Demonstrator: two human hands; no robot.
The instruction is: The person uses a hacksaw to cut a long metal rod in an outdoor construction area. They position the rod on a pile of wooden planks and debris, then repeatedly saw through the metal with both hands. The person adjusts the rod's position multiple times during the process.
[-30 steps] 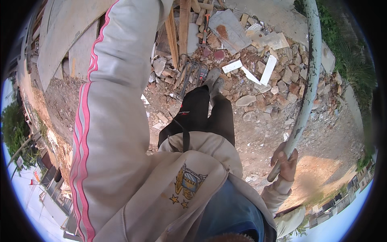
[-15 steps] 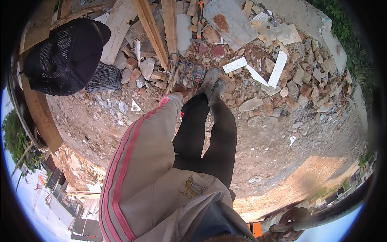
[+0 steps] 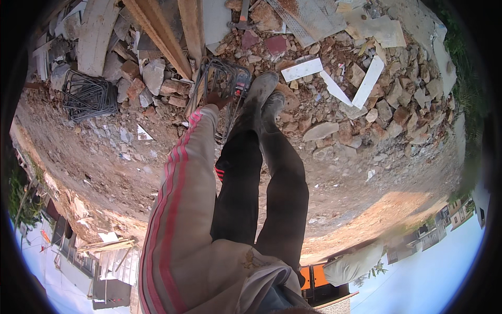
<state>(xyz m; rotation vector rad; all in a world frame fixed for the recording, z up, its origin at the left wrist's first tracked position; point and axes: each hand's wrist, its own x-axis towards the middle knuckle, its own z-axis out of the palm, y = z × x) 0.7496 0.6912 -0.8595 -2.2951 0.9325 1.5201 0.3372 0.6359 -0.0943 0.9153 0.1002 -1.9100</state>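
Observation:
My left hand (image 3: 218,99) reaches down beside my left boot, its fingers closed on a narrow frame of bent steel bars (image 3: 214,73) lying among rubble; its exact grip is partly hidden. A small red-and-dark object (image 3: 240,88), too small to identify, sits by the bars. My two grey, dusty boots (image 3: 257,91) stand right of this frame. Farther left is a bundle of square steel loops (image 3: 89,94). My right hand is out of view.
Broken bricks and stones (image 3: 392,115) cover the ground, with white strips (image 3: 366,81), wooden planks (image 3: 157,39), flat sheets (image 3: 308,18) and an orange-handled hammer (image 3: 244,15). Greenery (image 3: 455,52) edges the right; buildings (image 3: 418,235) show beyond the bare dirt.
My left arm has come down from above to the steel frame. The long pale pipe and my right hand have left the view, as has a dark mesh cap seen at the left.

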